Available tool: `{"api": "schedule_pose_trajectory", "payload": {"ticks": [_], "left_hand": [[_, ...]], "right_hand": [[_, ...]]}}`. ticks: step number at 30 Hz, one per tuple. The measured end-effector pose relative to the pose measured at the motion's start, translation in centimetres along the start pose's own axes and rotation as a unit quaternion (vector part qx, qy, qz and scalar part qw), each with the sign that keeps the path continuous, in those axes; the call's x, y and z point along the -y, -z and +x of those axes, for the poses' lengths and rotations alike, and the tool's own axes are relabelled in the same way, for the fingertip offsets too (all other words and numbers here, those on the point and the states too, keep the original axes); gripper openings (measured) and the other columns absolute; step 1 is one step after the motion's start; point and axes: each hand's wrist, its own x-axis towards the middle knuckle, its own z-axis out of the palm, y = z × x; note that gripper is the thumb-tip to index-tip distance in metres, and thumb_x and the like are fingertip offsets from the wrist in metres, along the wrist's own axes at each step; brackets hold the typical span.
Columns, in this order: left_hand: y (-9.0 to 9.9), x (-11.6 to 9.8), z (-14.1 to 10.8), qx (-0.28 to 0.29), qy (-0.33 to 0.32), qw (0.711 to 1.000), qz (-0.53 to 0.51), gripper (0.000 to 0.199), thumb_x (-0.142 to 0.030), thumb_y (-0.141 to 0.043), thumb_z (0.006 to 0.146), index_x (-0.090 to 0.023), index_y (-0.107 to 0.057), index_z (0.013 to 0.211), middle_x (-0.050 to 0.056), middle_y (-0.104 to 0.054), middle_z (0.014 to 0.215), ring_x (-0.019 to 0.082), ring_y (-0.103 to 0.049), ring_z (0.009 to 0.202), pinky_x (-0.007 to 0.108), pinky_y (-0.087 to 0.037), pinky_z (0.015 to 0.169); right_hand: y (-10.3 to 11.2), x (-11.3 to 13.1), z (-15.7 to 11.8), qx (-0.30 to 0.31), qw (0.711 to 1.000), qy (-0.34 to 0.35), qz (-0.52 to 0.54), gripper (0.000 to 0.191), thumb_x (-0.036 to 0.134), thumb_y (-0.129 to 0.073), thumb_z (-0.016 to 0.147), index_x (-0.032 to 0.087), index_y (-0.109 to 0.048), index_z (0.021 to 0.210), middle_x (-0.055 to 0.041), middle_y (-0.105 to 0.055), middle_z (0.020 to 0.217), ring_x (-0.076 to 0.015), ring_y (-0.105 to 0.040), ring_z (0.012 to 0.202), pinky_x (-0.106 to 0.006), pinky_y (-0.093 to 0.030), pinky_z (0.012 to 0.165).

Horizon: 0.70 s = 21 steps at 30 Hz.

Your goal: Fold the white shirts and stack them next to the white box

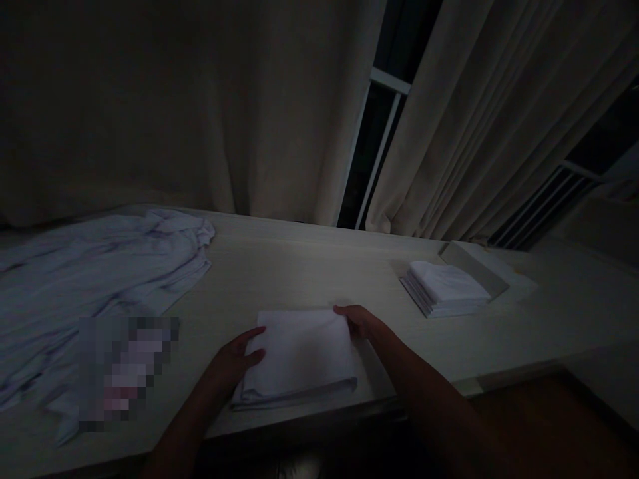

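A folded white cloth (302,352) lies near the front edge of the pale tabletop. My left hand (234,362) grips its left side, with two fingertips showing on top and the rest of the fingers hidden. At the far right corner, my right hand (357,320) holds the cloth's edge; its fingers are bent and partly out of sight. Layers show along the front fold of the cloth.
Loose, crumpled white cloth (124,266) spreads over the left side of the tabletop (299,266), beside a pixelated patch. A stack of folded white cloths (452,286) sits at the right, against an open box-like piece (472,266). Beige curtains (279,113) hang behind.
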Motion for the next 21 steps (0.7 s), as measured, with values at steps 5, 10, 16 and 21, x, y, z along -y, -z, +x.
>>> {"api": "schedule_pose_trajectory", "payload": {"ticks": [5, 10, 16, 21], "left_hand": [[0.0, -0.4, -0.1, 0.006, -0.002, 1.000, 0.027, 0.060, -0.040, -0.065, 0.071, -0.023, -0.056, 0.128, 0.009, -0.055, 0.137, 0.025, -0.056, 0.120, 0.034, -0.050, 0.093], [0.0, -1.0, -0.5, 0.016, 0.009, 0.999, 0.029, 0.059, -0.041, -0.063, 0.072, -0.023, -0.056, 0.127, 0.008, -0.063, 0.127, 0.024, -0.065, 0.104, 0.033, -0.054, 0.083], [0.0, -2.3, -0.8, -0.024, 0.000, 0.995, 0.098, 0.053, -0.040, -0.065, 0.067, -0.024, -0.064, 0.118, 0.007, -0.068, 0.118, 0.027, -0.066, 0.101, 0.035, -0.053, 0.084], [0.1, -2.7, -0.8, -0.035, -0.005, 0.994, 0.108, 0.052, -0.042, -0.067, 0.064, -0.026, -0.067, 0.112, 0.006, -0.071, 0.112, 0.027, -0.067, 0.097, 0.034, -0.053, 0.080]], "right_hand": [[-0.4, 0.4, -1.7, -0.025, 0.999, -0.021, 0.014, 0.033, 0.047, -0.062, 0.086, 0.016, -0.055, 0.075, 0.0022, -0.055, 0.056, -0.0112, -0.053, 0.051, -0.024, -0.048, 0.052], [-0.1, -1.8, -6.0, -0.025, 1.000, 0.003, -0.006, 0.047, 0.060, -0.060, 0.082, 0.014, -0.058, 0.074, -0.0003, -0.055, 0.054, -0.0127, -0.054, 0.048, -0.024, -0.047, 0.047], [-1.2, -5.3, -9.4, -0.024, 0.997, 0.055, -0.048, 0.051, 0.063, -0.061, 0.079, 0.012, -0.064, 0.080, -0.0057, -0.063, 0.065, -0.0144, -0.060, 0.051, -0.023, -0.046, 0.044], [-2.2, -7.0, -9.5, -0.075, 0.989, 0.048, -0.115, 0.046, 0.057, -0.068, 0.075, 0.012, -0.064, 0.078, -0.0105, -0.068, 0.076, -0.0158, -0.063, 0.059, -0.021, -0.042, 0.045]]}}
